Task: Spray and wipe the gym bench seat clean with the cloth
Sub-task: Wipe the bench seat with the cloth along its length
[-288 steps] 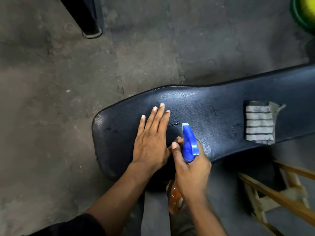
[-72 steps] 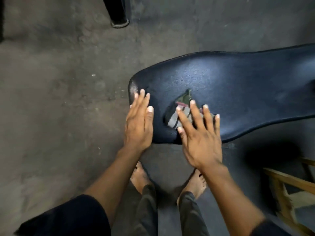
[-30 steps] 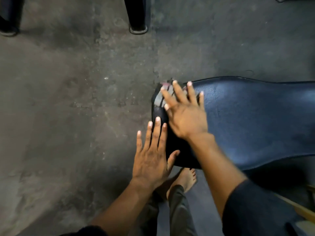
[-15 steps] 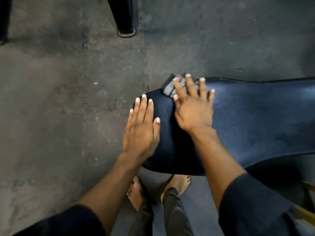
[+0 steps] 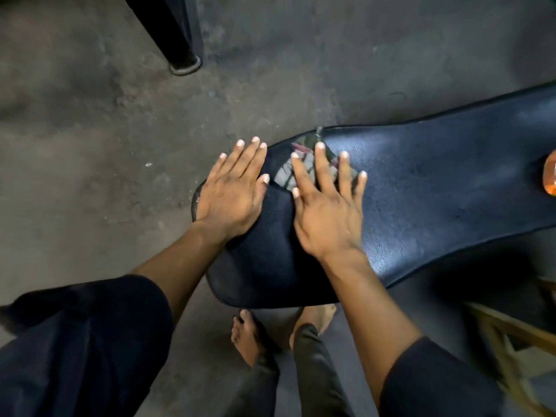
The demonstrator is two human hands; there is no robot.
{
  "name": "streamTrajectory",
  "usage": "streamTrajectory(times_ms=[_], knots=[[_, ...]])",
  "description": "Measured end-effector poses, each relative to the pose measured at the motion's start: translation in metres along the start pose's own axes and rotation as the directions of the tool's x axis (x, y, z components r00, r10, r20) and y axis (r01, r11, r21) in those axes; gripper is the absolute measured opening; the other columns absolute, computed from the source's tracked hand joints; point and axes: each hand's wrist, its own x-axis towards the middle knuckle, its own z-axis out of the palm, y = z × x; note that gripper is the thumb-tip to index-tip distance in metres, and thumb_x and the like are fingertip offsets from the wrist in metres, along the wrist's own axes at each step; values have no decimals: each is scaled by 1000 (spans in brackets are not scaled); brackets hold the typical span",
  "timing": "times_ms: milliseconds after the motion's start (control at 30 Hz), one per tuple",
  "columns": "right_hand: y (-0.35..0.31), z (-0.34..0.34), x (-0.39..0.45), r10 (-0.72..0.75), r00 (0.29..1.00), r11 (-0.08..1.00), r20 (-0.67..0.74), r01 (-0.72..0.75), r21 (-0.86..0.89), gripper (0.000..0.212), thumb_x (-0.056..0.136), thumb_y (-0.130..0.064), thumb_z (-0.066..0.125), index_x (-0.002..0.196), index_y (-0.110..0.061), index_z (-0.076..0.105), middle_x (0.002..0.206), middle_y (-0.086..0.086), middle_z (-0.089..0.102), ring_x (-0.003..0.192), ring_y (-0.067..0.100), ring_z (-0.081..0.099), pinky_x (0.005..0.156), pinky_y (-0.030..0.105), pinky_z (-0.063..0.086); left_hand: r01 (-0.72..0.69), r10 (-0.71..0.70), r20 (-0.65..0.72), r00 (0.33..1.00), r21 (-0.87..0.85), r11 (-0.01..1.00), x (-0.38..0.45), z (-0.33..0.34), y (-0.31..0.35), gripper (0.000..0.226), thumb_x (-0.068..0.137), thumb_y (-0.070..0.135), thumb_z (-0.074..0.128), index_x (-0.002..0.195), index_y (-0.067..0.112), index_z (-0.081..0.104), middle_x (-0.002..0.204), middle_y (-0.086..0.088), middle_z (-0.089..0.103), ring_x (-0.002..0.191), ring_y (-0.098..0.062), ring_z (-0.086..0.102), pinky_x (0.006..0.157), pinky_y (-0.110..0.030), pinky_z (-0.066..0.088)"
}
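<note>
The black padded bench seat [image 5: 436, 188] runs from the centre out to the right edge of the view. My right hand [image 5: 328, 212] lies flat with spread fingers, pressing the grey striped cloth [image 5: 285, 176] onto the seat near its far left end; most of the cloth is hidden under the fingers. My left hand [image 5: 233, 194] rests flat on the seat's left end, fingers together, holding nothing. The orange spray bottle [image 5: 550, 176] lies on the seat at the right edge, only partly in view.
Bare concrete floor surrounds the bench. A black post with a round foot [image 5: 185, 66] stands at the upper left. A wooden frame [image 5: 511, 335] sits low at the right, under the seat's near side. My bare feet [image 5: 249, 335] stand below the seat's end.
My right hand has slid the cloth back from the seat's far edge towards me and rightwards. My left hand stays on the seat's left end. The spray bottle has come into view at right.
</note>
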Motion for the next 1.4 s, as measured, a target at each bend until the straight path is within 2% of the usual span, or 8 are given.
streamTrajectory(times_ms=[267, 433, 600, 800, 900, 1067, 1267, 1400], knots=[[7, 4, -80, -58, 996, 998, 62, 57, 7, 76, 105, -39, 48, 171, -45, 11, 183, -7, 4, 167, 39, 9, 131, 66, 14, -11, 10, 49, 999, 18, 1000, -7, -9, 7, 63, 114, 42, 27, 173, 23, 16, 182, 6, 10, 169, -19, 8, 135, -51, 17], [32, -3, -68, 174, 985, 985, 4, -174, 9, 65, 109, -44, 35, 170, -46, 15, 183, -3, 7, 167, 40, 10, 130, 68, 16, -3, 3, -2, 1000, 1, 1000, 0, 2, 3, 61, 114, 44, 28, 172, 25, 23, 180, 7, 20, 166, -20, 20, 133, -49, 25], [-23, 6, -37, 293, 956, 955, -25, -292, 49, 66, 110, -43, 38, 172, -40, 14, 183, 1, 1, 166, 45, 4, 130, 71, 11, -27, 27, 1, 1000, -22, 999, 2, 4, -2, 63, 114, 45, 30, 172, 23, 23, 180, 7, 19, 166, -20, 19, 132, -49, 27], [-83, 27, -95, 333, 943, 941, -1, -333, 60, 70, 109, -38, 45, 171, -42, 13, 183, -3, 1, 167, 41, 5, 132, 67, 13, -66, 69, 51, 996, -59, 996, 3, 1, -10, 64, 112, 47, 26, 172, 24, 21, 180, 8, 18, 165, -22, 24, 127, -49, 33], [-85, 27, -127, 449, 893, 890, 14, -448, 88, 65, 111, -36, 45, 170, -46, 19, 183, -6, 2, 168, 38, 7, 131, 66, 17, -114, 116, 47, 992, -48, 992, 1, 1, -12, 66, 112, 47, 27, 172, 21, 20, 181, 6, 16, 165, -24, 23, 127, -51, 33], [-53, 16, -101, 688, 725, 717, -20, -676, 168, 61, 113, -38, 39, 171, -40, 20, 183, -1, 3, 167, 42, 6, 131, 68, 14, -107, 109, 24, 994, -57, 993, 3, 10, -14, 66, 111, 48, 28, 171, 20, 23, 181, 5, 17, 164, -25, 25, 126, -52, 33], [-128, 45, -107, 530, 846, 844, -60, -520, 131, 70, 106, -37, 43, 171, -38, 19, 183, 0, 4, 166, 44, 6, 131, 68, 12, -89, 92, 34, 995, -68, 994, 5, 11, -16, 65, 111, 49, 25, 172, 26, 18, 181, 12, 14, 166, -19, 19, 128, -50, 30], [-166, 66, -163, 549, 836, 823, -7, -540, 175, 77, 105, -33, 50, 171, -44, 13, 183, -3, -4, 168, 40, 6, 131, 65, 21, -83, 88, 67, 994, -71, 994, 3, 6, -12, 65, 112, 47, 25, 173, 27, 16, 181, 13, 11, 167, -18, 16, 129, -50, 27]])
